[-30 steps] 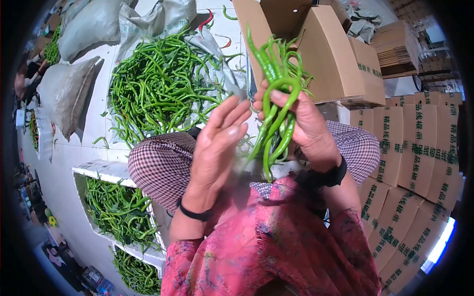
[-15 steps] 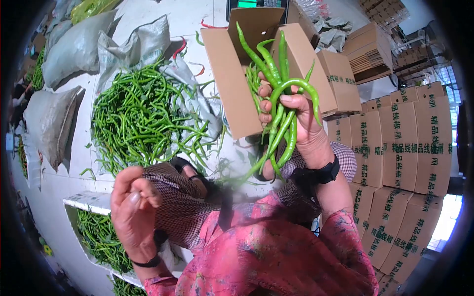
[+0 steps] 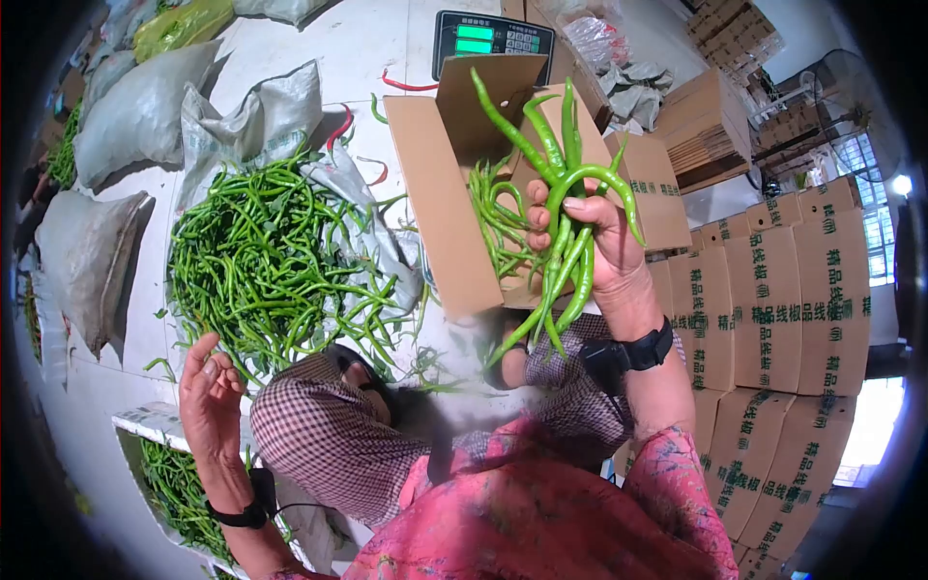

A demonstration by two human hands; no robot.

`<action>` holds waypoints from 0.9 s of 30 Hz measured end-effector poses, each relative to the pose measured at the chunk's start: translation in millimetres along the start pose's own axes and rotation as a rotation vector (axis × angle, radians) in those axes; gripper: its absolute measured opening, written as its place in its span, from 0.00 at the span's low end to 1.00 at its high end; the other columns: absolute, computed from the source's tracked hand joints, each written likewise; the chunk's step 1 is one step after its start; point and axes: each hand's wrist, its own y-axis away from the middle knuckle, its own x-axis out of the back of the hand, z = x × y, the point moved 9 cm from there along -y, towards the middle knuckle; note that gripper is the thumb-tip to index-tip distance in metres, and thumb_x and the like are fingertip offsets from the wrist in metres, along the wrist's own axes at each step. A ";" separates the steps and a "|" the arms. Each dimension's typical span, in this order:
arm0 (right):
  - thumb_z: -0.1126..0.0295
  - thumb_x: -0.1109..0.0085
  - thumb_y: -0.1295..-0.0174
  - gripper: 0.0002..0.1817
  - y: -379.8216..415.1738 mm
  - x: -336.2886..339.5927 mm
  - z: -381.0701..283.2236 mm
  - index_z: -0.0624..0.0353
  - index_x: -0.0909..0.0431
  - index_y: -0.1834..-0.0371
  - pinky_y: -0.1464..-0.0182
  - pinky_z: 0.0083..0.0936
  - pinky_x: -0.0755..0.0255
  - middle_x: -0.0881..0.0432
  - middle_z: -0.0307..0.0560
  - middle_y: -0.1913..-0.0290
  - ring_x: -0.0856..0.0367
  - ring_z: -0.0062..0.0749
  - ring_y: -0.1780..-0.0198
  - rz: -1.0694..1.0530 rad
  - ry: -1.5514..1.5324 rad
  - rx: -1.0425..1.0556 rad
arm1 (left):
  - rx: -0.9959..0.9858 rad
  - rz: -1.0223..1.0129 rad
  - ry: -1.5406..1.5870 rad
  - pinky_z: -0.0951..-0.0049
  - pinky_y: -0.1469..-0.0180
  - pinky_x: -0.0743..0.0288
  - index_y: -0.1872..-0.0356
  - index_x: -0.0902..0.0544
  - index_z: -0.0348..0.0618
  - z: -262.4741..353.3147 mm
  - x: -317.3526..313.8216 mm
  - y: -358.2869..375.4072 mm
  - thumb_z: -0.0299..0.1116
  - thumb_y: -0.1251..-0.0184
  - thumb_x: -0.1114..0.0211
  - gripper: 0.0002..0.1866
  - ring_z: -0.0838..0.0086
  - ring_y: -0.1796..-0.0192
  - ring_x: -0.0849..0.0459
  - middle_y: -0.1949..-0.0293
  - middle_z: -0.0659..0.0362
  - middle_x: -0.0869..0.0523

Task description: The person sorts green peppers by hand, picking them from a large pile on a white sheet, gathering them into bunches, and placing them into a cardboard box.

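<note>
My right hand is closed round a bunch of long green chili peppers, held over the near right part of an open cardboard box. More green peppers lie inside that box. On the left, my left hand is empty, its fingers apart and slightly curled, just below a large heap of green peppers on a sack on the floor. A white container filled with green peppers stands under and beside my left forearm.
A scale with a lit display stands behind the box. Full sacks lie at the upper left. Stacked printed cartons rise on the right. Red peppers lie on the floor near the box.
My left hand has moved left and down, toward the near edge of the heap, and its fingers have opened. My right hand still holds the bunch. More of the scale and the box's inside shows.
</note>
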 end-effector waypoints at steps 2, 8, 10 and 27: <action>0.80 0.44 0.44 0.28 -3.1 6.4 -3.7 0.62 0.32 0.36 0.55 0.38 0.19 0.21 0.56 0.51 0.18 0.42 0.55 0.015 0.058 0.011 | 0.041 0.028 0.014 0.83 0.65 0.24 0.44 0.25 0.36 -16.5 9.5 -8.1 0.27 0.33 0.39 0.18 0.79 0.67 0.20 0.66 0.60 0.18; 0.78 0.43 0.42 0.30 -18.8 5.2 -25.3 0.68 0.35 0.34 0.57 0.30 0.17 0.19 0.54 0.54 0.16 0.36 0.57 0.044 0.257 0.037 | 0.145 -0.013 0.041 0.81 0.66 0.24 0.45 0.24 0.36 -57.9 21.1 -30.2 0.28 0.34 0.39 0.17 0.78 0.67 0.20 0.65 0.59 0.18; 0.78 0.43 0.42 0.30 -23.9 11.6 -31.8 0.68 0.35 0.34 0.56 0.30 0.16 0.19 0.54 0.54 0.16 0.36 0.57 0.080 0.315 0.029 | 0.165 -0.025 0.042 0.81 0.66 0.24 0.45 0.24 0.36 -65.2 19.1 -32.8 0.28 0.34 0.39 0.17 0.78 0.67 0.20 0.65 0.58 0.18; 0.76 0.39 0.41 0.26 -57.0 103.4 -34.8 0.64 0.33 0.38 0.60 0.29 0.16 0.20 0.55 0.51 0.15 0.35 0.58 0.424 0.834 -0.179 | 0.401 0.049 -0.004 0.77 0.68 0.23 0.46 0.25 0.35 -168.3 50.0 -59.0 0.26 0.32 0.42 0.14 0.74 0.68 0.19 0.65 0.55 0.18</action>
